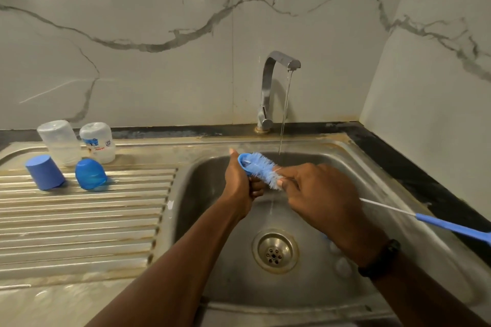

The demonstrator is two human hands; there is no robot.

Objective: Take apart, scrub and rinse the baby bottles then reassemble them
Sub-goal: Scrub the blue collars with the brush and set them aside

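Over sink [305,289], left hand [240,183] grips half-hidden blue ring [243,163]; brush [263,170] inside.

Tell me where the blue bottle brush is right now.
In the head view, the blue bristled bottle brush is over the steel sink, centre frame, gripped by the right hand, its bristles scrubbing a blue ring held by the left hand.

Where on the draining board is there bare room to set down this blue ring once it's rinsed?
The ribbed draining board is bare in front of the two blue caps, across to the sink rim. Its back strip is crowded: two upturned bottles stand just behind the caps. The left hand holds the ring; the right hand works the brush.
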